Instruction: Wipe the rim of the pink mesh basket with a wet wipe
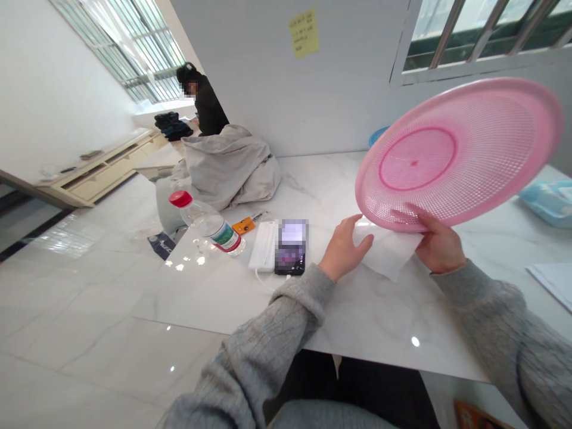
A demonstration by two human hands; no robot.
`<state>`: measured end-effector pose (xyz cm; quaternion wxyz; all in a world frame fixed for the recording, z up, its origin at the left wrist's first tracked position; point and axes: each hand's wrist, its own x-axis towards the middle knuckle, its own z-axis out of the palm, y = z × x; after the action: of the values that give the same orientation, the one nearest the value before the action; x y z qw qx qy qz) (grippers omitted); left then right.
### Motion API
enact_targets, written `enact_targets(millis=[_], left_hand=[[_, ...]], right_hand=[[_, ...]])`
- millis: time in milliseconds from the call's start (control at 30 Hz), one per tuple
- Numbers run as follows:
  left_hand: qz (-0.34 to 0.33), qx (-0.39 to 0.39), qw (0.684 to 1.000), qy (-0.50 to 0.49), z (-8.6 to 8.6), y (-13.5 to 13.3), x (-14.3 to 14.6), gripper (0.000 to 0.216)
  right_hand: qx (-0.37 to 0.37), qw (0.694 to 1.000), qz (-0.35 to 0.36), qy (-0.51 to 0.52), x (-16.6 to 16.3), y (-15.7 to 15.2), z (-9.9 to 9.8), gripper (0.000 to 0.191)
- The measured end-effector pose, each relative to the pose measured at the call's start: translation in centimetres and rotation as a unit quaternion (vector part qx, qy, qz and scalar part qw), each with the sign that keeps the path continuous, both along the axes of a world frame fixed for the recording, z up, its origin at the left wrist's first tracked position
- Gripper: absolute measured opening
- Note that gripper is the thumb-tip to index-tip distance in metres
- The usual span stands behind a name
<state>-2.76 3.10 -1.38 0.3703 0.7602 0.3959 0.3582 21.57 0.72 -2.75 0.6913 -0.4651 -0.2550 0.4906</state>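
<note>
A round pink plastic mesh basket (482,143) is tilted up above the table, its open side facing me. My right hand (442,245) is closed on its lower rim, with fingers showing dimly through the mesh. Just under the rim, between both hands, is a thin white sheet like a tissue (388,253); its corner meets my right hand, but whether that hand grips it I cannot tell. My left hand (346,247) is open by the rim's left side, thumb apart from the fingers. Its fingertips are near the rim, contact unclear.
Left on the white marbled table (357,322) are a phone (291,247), a white power bank (263,245) with a cable, an orange card (243,226) and a red-capped bottle (214,229). Grey cloth (232,167) lies behind. Right: a blue packet (552,202) and papers (554,283). A person (208,104) stands farther off.
</note>
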Motion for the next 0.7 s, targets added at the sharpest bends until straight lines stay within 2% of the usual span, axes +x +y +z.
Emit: enact_targets(millis=[100,167,300,433,567,700], left_hand=[[-0.009,-0.091,0.991,-0.095,-0.6,-0.1,1.2,0.042],[-0.027,-0.103,0.988,-0.108,-1.0,-0.8,1.8,0.039],[-0.07,-0.025,0.995,-0.062,-2.1,-2.2,2.5,0.044],[-0.093,0.027,0.995,-0.018,-2.7,-2.4,2.7,0.042],[-0.085,0.086,0.992,0.029,-2.6,-2.3,2.8,0.032],[-0.077,0.145,0.983,0.087,-2.4,-2.3,2.8,0.034]], right_hand=[[0.01,1.0,0.011,-0.011,0.3,0.0,0.0,0.03],[0.003,0.999,0.029,-0.012,0.3,-0.2,0.2,0.03],[-0.018,0.997,0.078,-0.007,0.0,-0.5,0.6,0.033],[-0.047,0.995,0.085,0.02,-0.1,-0.7,0.8,0.039],[-0.064,0.993,0.097,0.027,0.2,-0.9,1.0,0.045],[-0.064,0.989,0.124,0.041,0.6,-1.0,1.1,0.043]])
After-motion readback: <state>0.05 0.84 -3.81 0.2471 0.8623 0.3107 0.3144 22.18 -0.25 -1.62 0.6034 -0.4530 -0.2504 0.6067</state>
